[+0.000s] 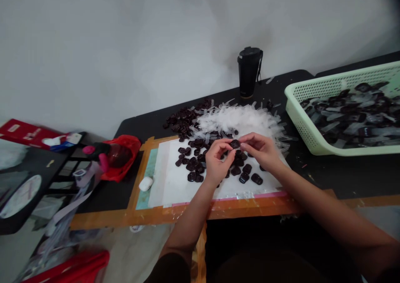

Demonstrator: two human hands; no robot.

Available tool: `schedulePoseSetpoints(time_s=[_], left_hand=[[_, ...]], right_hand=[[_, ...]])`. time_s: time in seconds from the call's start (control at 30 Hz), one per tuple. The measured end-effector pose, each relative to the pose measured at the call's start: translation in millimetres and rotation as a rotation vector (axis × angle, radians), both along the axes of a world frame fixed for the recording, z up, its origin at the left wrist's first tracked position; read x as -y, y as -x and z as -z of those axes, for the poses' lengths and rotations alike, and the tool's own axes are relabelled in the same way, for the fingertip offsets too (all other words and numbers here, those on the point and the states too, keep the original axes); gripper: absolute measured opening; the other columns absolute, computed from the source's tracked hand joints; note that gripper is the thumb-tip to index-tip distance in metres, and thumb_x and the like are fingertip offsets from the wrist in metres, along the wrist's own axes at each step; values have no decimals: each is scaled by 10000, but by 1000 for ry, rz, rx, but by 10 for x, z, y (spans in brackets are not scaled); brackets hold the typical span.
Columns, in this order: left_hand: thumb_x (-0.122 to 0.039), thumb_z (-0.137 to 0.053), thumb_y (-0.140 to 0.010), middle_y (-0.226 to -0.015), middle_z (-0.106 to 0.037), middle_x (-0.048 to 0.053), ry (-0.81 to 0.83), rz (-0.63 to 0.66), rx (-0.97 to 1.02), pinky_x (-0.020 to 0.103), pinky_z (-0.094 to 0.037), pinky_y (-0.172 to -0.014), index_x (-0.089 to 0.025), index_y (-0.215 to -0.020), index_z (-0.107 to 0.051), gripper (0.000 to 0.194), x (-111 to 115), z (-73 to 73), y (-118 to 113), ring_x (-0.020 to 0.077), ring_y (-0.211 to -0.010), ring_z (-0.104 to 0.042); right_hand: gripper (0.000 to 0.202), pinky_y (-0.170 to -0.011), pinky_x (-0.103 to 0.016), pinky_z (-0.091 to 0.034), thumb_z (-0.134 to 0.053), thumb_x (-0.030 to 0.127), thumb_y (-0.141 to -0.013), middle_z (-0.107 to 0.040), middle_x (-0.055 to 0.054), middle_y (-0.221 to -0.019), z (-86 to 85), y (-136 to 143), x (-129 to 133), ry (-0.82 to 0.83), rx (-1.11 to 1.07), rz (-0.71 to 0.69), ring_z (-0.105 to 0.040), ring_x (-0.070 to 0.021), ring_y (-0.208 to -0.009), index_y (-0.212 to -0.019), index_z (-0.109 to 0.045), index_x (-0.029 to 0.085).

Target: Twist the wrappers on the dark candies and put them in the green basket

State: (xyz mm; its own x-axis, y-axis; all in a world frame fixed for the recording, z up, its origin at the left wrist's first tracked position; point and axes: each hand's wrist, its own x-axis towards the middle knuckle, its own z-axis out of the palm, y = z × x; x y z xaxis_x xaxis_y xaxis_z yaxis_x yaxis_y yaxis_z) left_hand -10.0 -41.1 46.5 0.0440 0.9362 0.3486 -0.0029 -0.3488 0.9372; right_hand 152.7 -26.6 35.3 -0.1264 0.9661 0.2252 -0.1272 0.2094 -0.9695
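Between the fingertips of my left hand (218, 160) and my right hand (259, 149) is a small dark rounded piece (235, 144), glossy and nearly black. Both hands are closed in a pinch on it, just above the white work sheet (168, 179). Loose dark pieces (193, 166) of the same look lie on the sheet around and below my hands. Behind them spreads a heap of translucent white strips (237, 118). A denser pile of dark pieces (184, 122) sits at the back left of the strips.
A pale green basket (300, 125) of dark pieces and clear strips stands at the right. At the back is a black tumbler (249, 73). A white case (145, 184) lies left of the sheet, near a red bag (131, 150). Orange tape (150, 217) lines the table's front edge.
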Motion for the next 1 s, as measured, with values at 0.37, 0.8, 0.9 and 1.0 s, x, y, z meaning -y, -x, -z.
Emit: schedulePoseSetpoints(time_s=[0.37, 0.8, 0.9, 1.0], left_hand=[[-242, -735, -736, -1003, -682, 61, 125, 69, 108, 322, -503, -899, -183, -879, -594, 209, -35, 24, 0, 150, -940, -647], [-293, -729, -745, -1039, -643, 70, 137, 133, 76, 302, -505, -873, -197, -977, -668, 259, -91, 45, 48, 162, -958, -615], [-271, -715, -760, -1034, -647, 70, 72, 82, 24, 313, -490, -913, -198, -993, -668, 249, -63, 28, 32, 168, -986, -613], [-259, -721, -755, -1021, -663, 65, 56, 45, 27, 320, -485, -934, -203, -1018, -653, 277, -40, 2, 16, 167, -987, -622]], right_hand=[[283, -622, -262, -505, -808, 359, -659, -640, 3, -680, 104, 26, -50, 265, -304, -147, -589, -111, -601, -814, -641, 192], [266, -628, -280, -511, -791, 344, -676, -601, 15, -667, 54, 22, -48, 314, -322, -185, -578, -116, -600, -828, -626, 201], [275, -664, -291, -525, -754, 361, -726, -631, 3, -733, 45, -6, -57, 255, -297, -153, -606, -122, -636, -934, -659, 210], [311, -677, -293, -528, -744, 361, -742, -665, -15, -765, 62, -23, -61, 193, -186, -126, -623, -132, -664, -1006, -686, 207]])
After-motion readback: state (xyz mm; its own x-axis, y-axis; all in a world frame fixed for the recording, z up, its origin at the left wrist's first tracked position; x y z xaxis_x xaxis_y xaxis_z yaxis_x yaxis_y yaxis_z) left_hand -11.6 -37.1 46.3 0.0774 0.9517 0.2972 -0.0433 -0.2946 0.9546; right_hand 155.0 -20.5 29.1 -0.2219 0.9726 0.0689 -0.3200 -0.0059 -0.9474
